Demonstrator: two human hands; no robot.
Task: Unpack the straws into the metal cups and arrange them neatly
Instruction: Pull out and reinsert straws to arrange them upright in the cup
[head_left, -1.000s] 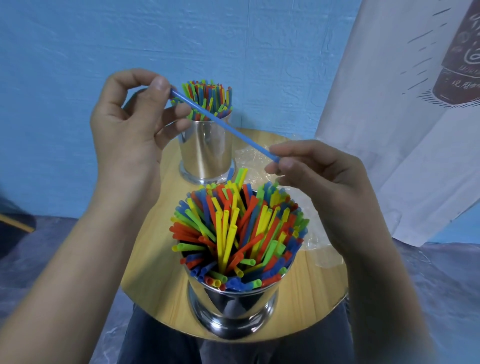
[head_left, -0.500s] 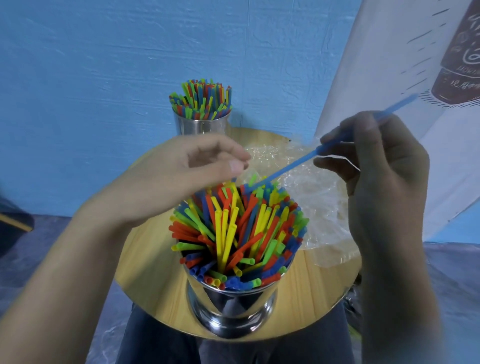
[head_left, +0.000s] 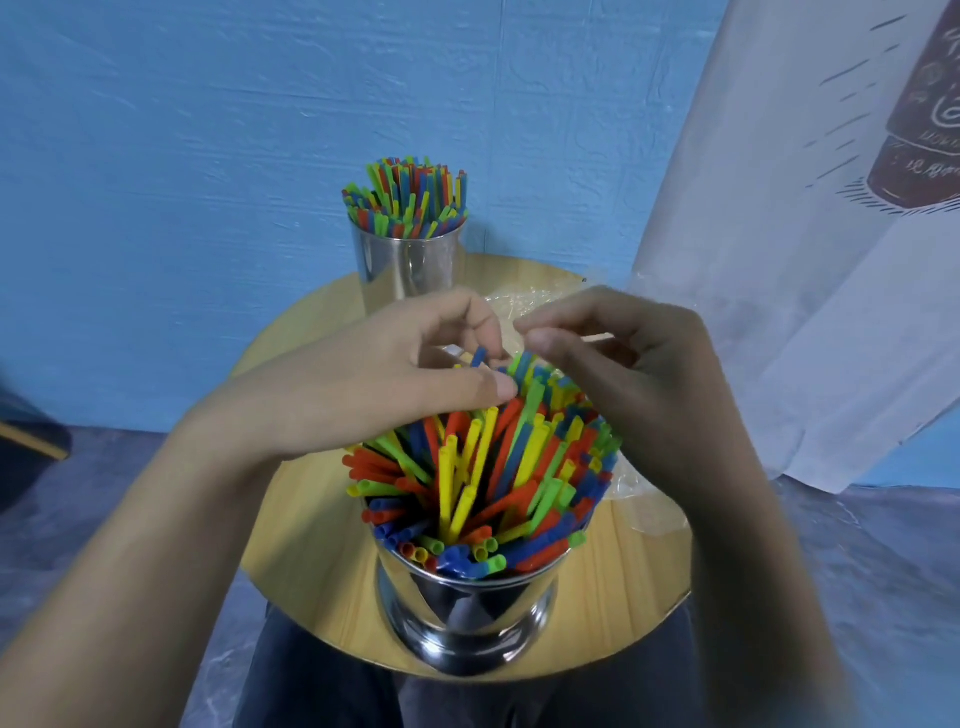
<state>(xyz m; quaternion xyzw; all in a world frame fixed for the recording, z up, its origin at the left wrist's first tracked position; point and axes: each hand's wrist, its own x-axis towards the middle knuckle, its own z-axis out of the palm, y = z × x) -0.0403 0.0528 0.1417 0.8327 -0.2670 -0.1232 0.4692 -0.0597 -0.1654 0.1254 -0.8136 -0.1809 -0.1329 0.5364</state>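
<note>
Two hands meet over the near shiny steel cup (head_left: 467, 613) of coloured plastic straws (head_left: 483, 467); the left hand (head_left: 395, 379) pinches a thin blue straw (head_left: 478, 356) at its far edge; the right hand (head_left: 639, 379) has an unclear grip; the straw is probably best lowered straight down.

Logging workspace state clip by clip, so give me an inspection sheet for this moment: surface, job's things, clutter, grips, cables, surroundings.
Surface: round wooden table, both cups standing on it.
Job's things: near metal cup packed with splayed coloured straws; far metal cup holding a tidier bunch.
Clutter: crumpled clear plastic wrap behind and right of the near cup.
Grips: left hand and right hand over the near cup's far side, fingers curled; a blue straw end shows between the left thumb and fingers; whether either pinches it is unclear.
Cables: nothing seen.
Surroundings: blue wall, white printed cloth at right, grey floor.
</note>
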